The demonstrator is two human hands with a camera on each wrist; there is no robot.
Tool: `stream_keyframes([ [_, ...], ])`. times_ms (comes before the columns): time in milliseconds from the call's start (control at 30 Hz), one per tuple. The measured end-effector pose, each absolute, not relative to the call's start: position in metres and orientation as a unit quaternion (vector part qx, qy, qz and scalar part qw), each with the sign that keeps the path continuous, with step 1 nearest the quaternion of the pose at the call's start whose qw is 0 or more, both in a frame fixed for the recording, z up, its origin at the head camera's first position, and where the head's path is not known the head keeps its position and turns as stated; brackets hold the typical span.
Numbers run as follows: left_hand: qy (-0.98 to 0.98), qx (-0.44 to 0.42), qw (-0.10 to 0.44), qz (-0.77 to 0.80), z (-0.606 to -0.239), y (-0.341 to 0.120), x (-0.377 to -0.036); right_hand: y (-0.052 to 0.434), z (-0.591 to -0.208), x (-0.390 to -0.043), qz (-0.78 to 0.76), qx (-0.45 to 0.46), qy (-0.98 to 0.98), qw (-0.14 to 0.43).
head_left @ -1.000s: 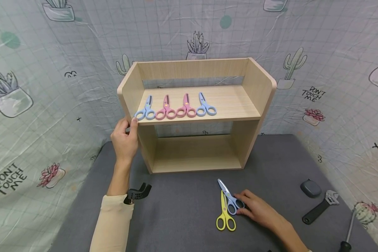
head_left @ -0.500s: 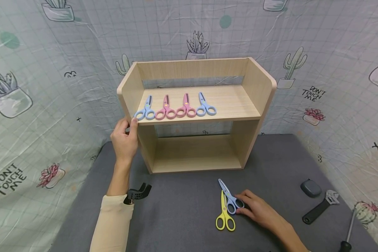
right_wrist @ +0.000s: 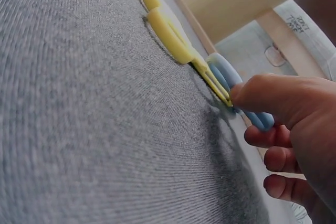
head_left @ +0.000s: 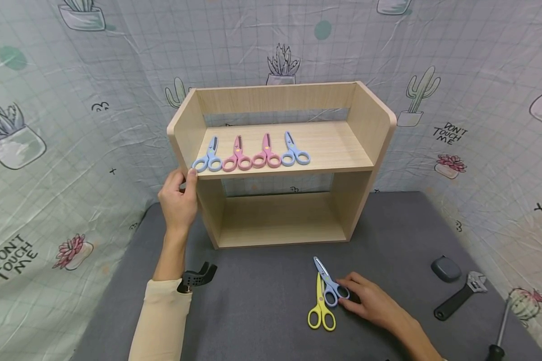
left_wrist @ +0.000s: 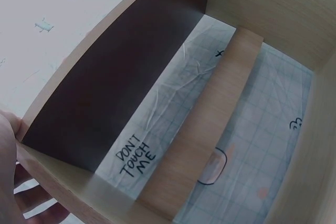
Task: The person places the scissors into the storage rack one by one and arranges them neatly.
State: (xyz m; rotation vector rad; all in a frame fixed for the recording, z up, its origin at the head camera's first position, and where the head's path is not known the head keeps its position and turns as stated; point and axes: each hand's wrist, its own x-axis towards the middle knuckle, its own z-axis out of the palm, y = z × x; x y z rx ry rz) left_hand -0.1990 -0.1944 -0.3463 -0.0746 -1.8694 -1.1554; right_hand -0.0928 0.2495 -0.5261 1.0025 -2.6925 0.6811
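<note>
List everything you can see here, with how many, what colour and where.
shelf unit: one, light wood, standing at the back of the grey mat
scissors on the upper shelf: four in a row, blue, pink, pink, blue
blue scissors: one, on the mat in front of the shelf unit
yellow scissors: one, lying beside the blue pair
small case: one, dark grey, right side of the mat
wrench: one, black handle, near the case
screwdriver: one, far right edge
backdrop cloth: one, pale with cactus prints
left hand: grips the shelf unit's left side panel
right hand: fingertips on the blue scissors' handle
</note>
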Motion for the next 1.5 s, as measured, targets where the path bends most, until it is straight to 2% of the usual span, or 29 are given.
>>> stream_keyframes([
  [567, -0.759, -0.028, 0.451, -0.468, -0.348, -0.196, -0.2, 0.244, -0.518, -0.096, 0.257, 0.374, -0.876, 0.163],
  [800, -0.762, -0.027, 0.447, -0.468, -0.348, -0.196, -0.198, 0.238, -0.497, -0.1, 0.265, 0.416, -0.845, 0.21],
  [1300, -0.763, -0.033, 0.449, -0.464, -0.349, -0.197, -0.2, 0.228, -0.447, -0.102, 0.263, 0.429, -0.836, 0.22],
  [1500, -0.761, -0.034, 0.449, -0.466, -0.348, -0.196, -0.199, 0.225, -0.427, -0.103, 0.266, 0.446, -0.817, 0.252],
])
